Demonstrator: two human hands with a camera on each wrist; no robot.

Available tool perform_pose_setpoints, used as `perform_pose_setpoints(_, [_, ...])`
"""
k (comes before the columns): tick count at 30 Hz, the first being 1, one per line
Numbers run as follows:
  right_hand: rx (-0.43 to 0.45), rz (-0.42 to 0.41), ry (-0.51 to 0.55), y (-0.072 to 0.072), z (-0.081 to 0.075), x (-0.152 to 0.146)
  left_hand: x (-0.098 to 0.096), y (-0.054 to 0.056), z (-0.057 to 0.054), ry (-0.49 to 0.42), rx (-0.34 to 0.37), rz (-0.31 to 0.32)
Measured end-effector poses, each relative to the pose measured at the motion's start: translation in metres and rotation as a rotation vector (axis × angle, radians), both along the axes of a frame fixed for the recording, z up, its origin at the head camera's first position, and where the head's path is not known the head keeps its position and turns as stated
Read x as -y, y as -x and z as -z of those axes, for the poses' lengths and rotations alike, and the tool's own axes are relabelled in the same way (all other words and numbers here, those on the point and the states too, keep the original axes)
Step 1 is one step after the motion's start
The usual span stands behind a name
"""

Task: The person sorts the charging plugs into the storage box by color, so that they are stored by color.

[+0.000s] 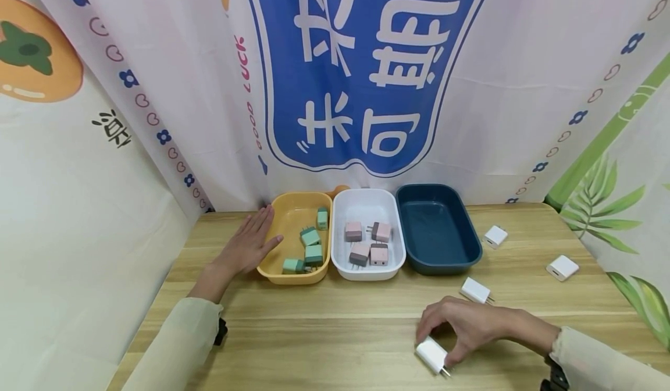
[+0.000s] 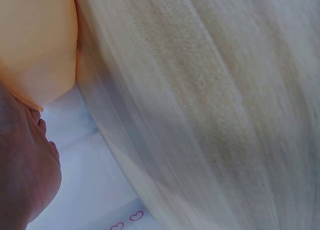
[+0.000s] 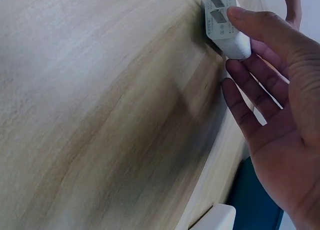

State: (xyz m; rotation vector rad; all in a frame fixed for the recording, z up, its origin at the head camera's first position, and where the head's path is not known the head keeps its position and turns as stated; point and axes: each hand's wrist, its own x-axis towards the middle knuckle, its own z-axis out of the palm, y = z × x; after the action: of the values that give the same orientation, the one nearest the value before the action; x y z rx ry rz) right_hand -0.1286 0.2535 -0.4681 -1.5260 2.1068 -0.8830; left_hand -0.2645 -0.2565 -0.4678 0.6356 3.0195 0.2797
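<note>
My right hand pinches a white charger plug between thumb and fingers, low over the front of the table. In the right wrist view, the thumb lies on the printed face of this charger plug. My left hand rests with straight fingers along the left rim of the yellow container. That container holds several green charger plugs. In the left wrist view, part of the left hand shows beside the container's outer wall.
A white container with several pink-and-grey charger plugs stands beside the yellow one. Right of it is a dark blue container. Three white charger plugs lie on the table: one behind my right hand, others farther right. A printed curtain hangs behind.
</note>
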Motion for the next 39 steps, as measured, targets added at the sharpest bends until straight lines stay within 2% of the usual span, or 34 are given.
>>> perform_pose_setpoints(5, [0.016,0.023,0.013,0.0,0.001,0.001,0.0,0.0,-0.001,0.003,0.004,0.001])
perform_pose_setpoints(17, [-0.02,0.078,0.063,0.002,-0.008,0.007,-0.001,-0.001,-0.001,0.008,0.012,-0.003])
perform_pose_setpoints(26, [0.012,0.148,0.101,0.006,-0.012,0.008,0.0,-0.003,-0.002,-0.003,0.013,0.003])
perform_pose_setpoints(39, [-0.065,0.18,0.156,0.016,-0.027,0.013,-0.001,-0.003,-0.003,-0.003,0.017,0.0])
